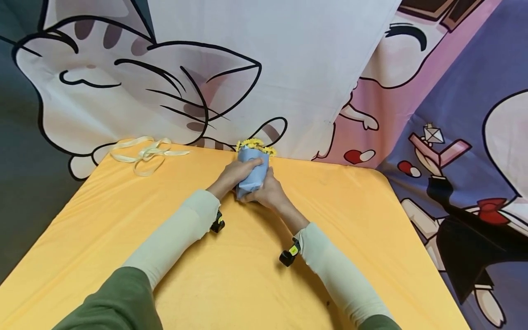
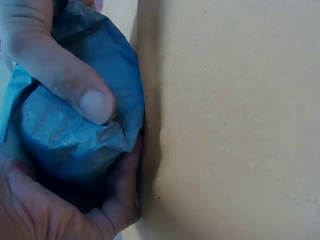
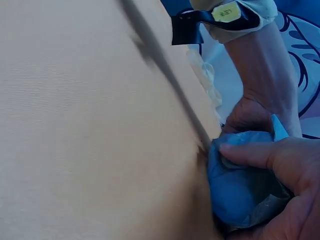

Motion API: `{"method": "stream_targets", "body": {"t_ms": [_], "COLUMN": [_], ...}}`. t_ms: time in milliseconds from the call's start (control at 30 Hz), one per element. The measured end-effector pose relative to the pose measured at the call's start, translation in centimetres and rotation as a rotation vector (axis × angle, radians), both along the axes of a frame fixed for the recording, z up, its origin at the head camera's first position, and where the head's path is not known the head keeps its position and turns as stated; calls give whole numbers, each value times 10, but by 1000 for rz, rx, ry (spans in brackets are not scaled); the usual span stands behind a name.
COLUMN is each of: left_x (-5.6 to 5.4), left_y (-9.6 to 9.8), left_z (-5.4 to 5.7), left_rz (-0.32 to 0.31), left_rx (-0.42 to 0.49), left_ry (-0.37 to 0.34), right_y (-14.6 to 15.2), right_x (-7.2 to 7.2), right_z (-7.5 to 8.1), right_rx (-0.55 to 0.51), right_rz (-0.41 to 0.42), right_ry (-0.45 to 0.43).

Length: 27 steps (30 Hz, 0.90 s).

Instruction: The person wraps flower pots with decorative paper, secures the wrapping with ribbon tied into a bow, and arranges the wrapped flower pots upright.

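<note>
A small bouquet wrapped in blue paper (image 1: 256, 173) is held near the table's far edge, with yellow flowers (image 1: 255, 144) showing at its far end. My left hand (image 1: 238, 175) grips the wrap from the left, its thumb lying across the top. From the right and below, my right hand (image 1: 270, 190) holds the near end. In the left wrist view the folded, creased paper end (image 2: 70, 127) faces the camera, with a thumb pressing on it. The right wrist view shows the blue wrap (image 3: 235, 195) between both hands; the flowers are hidden there.
A pale cream ribbon (image 1: 150, 152) lies looped at the table's far left corner. The yellow cloth-covered table (image 1: 222, 279) spreads beneath the arms. A printed cartoon curtain (image 1: 305, 68) hangs right behind the far edge. Each wrist wears a black camera (image 1: 288, 255).
</note>
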<state>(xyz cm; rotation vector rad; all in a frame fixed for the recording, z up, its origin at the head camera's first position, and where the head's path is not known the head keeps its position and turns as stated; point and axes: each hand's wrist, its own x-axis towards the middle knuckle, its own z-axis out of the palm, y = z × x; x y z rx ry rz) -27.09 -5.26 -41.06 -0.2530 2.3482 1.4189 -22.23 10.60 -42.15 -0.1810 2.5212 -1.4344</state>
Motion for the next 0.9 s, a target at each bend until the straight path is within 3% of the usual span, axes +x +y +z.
{"method": "stream_targets", "body": {"t_ms": [100,167,267,333,400,500,633,900], "left_x": [-5,-14,-32,-37,-32,-16,-8,-9], "left_y": [-2,-4,-8,-9,-11,-12,-19,-47], "left_z": [-5,-15,-35,-42,-36,-18,-3,-2], "left_rz": [-5,-13,-17,-12,-19,-57,-132,-168], "left_rx": [23,31,39,51,106,202,262,317], "left_ry": [-4,5,15,18,9,-23,-115,-275], "right_y": [3,6,10,12,14,16,17,20], "right_x": [-2,-4,-10,-14,-18,-24,-27,-31], "right_z": [7,12,18,20,22,23,23,21], "right_rx": [-120,-208,-236,-199,-144,-90,-87,-110], "right_rz": [57,87,54,27,-1,7,34,32], "right_ry": [-73,-147,-247,-298,-345,-386,-403,-422]}}
